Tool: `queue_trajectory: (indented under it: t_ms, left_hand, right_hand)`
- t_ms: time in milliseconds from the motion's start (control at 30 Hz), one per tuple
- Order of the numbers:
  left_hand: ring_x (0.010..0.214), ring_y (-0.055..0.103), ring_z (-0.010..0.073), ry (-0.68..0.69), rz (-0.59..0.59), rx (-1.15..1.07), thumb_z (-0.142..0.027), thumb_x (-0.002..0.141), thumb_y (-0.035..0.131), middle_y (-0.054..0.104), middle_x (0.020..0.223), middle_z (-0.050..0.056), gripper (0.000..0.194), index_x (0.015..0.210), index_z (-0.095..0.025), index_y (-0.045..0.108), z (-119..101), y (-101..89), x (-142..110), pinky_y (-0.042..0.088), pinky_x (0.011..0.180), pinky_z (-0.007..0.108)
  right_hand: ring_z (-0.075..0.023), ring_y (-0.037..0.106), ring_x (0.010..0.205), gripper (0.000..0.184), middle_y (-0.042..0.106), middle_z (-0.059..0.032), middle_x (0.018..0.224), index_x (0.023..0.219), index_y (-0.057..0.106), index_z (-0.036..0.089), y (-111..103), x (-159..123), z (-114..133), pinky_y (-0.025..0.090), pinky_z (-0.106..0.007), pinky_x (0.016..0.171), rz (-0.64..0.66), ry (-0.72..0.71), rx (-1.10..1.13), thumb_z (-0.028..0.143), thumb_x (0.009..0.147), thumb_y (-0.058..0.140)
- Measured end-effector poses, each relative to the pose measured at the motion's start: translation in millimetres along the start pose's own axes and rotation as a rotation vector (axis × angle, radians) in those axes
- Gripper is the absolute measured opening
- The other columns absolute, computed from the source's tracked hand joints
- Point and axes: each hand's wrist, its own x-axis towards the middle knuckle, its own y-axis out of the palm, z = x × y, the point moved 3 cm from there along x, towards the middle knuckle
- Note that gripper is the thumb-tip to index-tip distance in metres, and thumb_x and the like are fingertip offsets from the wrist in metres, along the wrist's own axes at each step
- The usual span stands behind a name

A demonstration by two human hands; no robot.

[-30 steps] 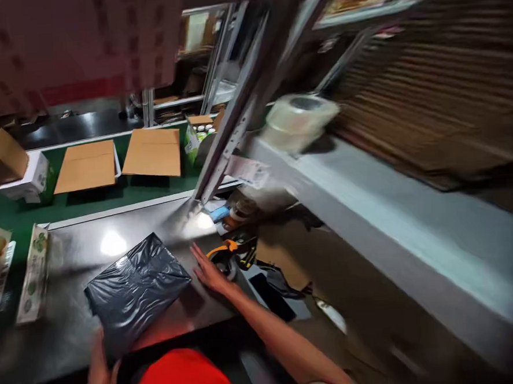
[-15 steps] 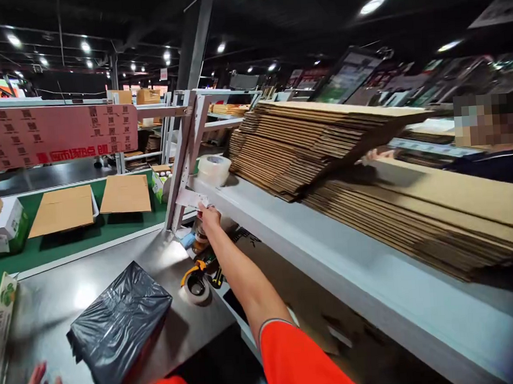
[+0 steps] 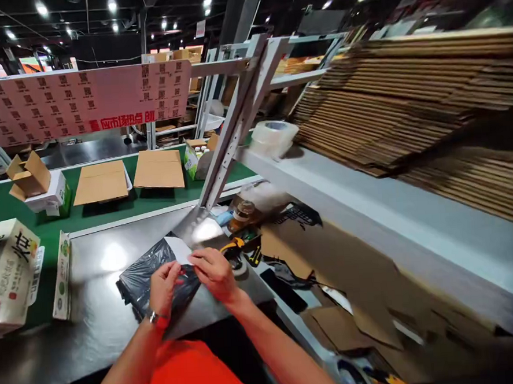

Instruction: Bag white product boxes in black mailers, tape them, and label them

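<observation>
A small white paper label [image 3: 179, 250] is held up over a parcel wrapped in black plastic [image 3: 146, 269] on the metal bench. My right hand [image 3: 213, 271] pinches the label at its right corner. At its lower edge, the fingers of my left hand [image 3: 164, 287] are pinched together on it too. My hands and the label cover part of the parcel. Just right of my right hand are a tape dispenser with yellow parts [image 3: 234, 246] and a roll of tape [image 3: 240, 268], partly hidden.
A white shelf [image 3: 347, 180] on the right carries stacked flat cardboard [image 3: 390, 102] and clear tape rolls [image 3: 274, 137]. Behind the metal bench [image 3: 95, 294] runs a green conveyor [image 3: 110, 209] with several cartons. A large printed box [image 3: 9, 271] stands at left. A metal post [image 3: 235, 124] rises at the shelf's end.
My right hand has brought the label from the shelf's end down over the black parcel. My left hand, open before, has come in from the lower left and closed on the label.
</observation>
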Motion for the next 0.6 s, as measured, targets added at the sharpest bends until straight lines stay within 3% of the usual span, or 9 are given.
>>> queue_trajectory:
  t_ms: [133, 267, 333, 467, 600]
  left_hand:
    - [0.085, 0.074, 0.0217, -0.081, 0.041, -0.037, -0.071, 0.067, 0.092, 0.082, 0.089, 0.009, 0.058, 0.088, -0.017, 0.081, 16.5, -19.4, 1.8, 0.058, 0.073, 0.031]
    - [0.079, 0.070, 0.0215, -0.009, 0.183, 0.240, -0.062, 0.078, 0.082, 0.080, 0.083, 0.009, 0.042, 0.077, -0.020, 0.077, 20.7, -36.2, -13.9, 0.056, 0.079, 0.036]
    - [0.082, 0.070, 0.0241, 0.057, 0.237, 0.358, -0.057, 0.082, 0.078, 0.081, 0.085, 0.010, 0.037, 0.074, -0.022, 0.076, 19.5, -42.4, -25.9, 0.056, 0.082, 0.038]
    - [0.087, 0.073, 0.0284, 0.117, 0.290, 0.462, -0.051, 0.088, 0.072, 0.082, 0.090, 0.013, 0.030, 0.072, -0.025, 0.075, 15.9, -61.2, -45.4, 0.058, 0.085, 0.042]
    - [0.088, 0.077, 0.0267, 0.100, 0.311, 0.551, -0.048, 0.090, 0.070, 0.085, 0.094, 0.012, 0.030, 0.073, -0.023, 0.071, 1.2, -99.3, -53.7, 0.062, 0.084, 0.039]
  right_hand:
    - [-0.0291, 0.077, 0.101, 0.025, 0.085, -0.0090, 0.106, 0.111, 0.089, 0.033, 24.7, -31.2, 20.3, 0.063, -0.049, 0.093, -0.036, 0.147, 0.107, 0.026, 0.100, 0.067]
    - [-0.0294, 0.076, 0.108, 0.024, 0.083, -0.0088, 0.117, 0.112, 0.089, 0.030, 48.6, -63.9, 37.9, 0.064, -0.046, 0.099, 0.007, 0.497, 0.555, 0.042, 0.095, 0.076]
    - [-0.0286, 0.075, 0.106, 0.028, 0.082, -0.0078, 0.112, 0.100, 0.089, 0.028, 58.2, -78.0, 48.1, 0.063, -0.043, 0.098, -0.015, 0.673, 0.734, 0.053, 0.092, 0.081]
    - [-0.0211, 0.067, 0.084, 0.041, 0.075, -0.0035, 0.088, 0.075, 0.081, 0.025, 74.7, -92.7, 62.7, 0.057, -0.034, 0.080, -0.064, 0.857, 0.861, 0.064, 0.083, 0.091]
    - [-0.0128, 0.048, 0.058, 0.053, 0.063, 0.0029, 0.065, 0.082, 0.078, 0.023, 84.0, -95.7, 58.8, 0.041, -0.029, 0.059, -0.085, 0.990, 1.002, 0.073, 0.076, 0.093]
